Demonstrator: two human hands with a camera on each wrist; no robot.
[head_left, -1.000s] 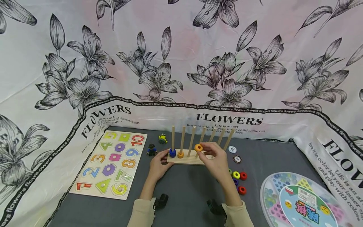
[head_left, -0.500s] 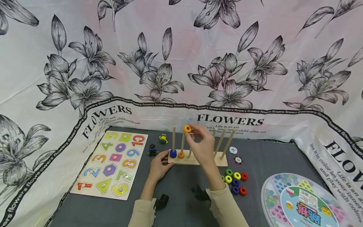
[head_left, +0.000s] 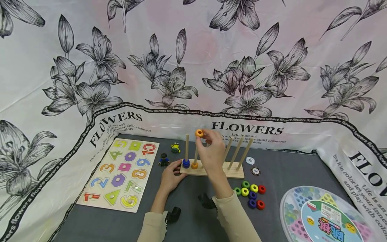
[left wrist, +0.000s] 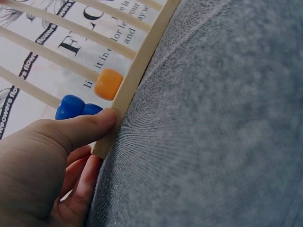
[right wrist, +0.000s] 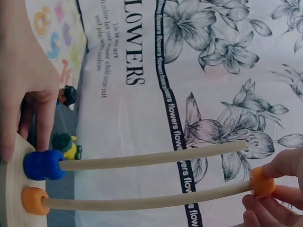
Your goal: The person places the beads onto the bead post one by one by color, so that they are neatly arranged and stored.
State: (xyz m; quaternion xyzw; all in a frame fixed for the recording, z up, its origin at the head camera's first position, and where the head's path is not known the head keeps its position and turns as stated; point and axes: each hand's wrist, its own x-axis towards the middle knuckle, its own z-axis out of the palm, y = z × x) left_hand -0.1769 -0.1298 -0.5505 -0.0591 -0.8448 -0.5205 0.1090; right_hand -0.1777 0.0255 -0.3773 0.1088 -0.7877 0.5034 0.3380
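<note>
My right hand (head_left: pixel 210 149) pinches an orange bead (head_left: pixel 199 133) between thumb and fingers. In the right wrist view this bead (right wrist: pixel 262 182) sits right at the tip of the second peg (right wrist: pixel 142 203). Lower on that peg, another orange bead (head_left: pixel 195 165) rests at the base. Two blue beads (right wrist: pixel 43 164) are stacked on the first peg (head_left: pixel 187 146). My left hand (head_left: pixel 170 178) grips the left end of the wooden peg base (left wrist: pixel 128 90), thumb on the front and fingers beneath and behind. My right hand hides some of the middle pegs in the head view.
Loose green, yellow, blue and red beads (head_left: pixel 253 195) lie right of the base. Two round chips (head_left: pixel 255 171) are behind them. A number puzzle board (head_left: pixel 118 174) lies at left, near a small figure (head_left: pixel 164 160) and a green-yellow toy (head_left: pixel 175 147). A round game box (head_left: pixel 326 215) is at right.
My right hand has carried the orange bead left and up, from in front of the middle pegs to the second peg's top. My left hand keeps its grip on the base.
</note>
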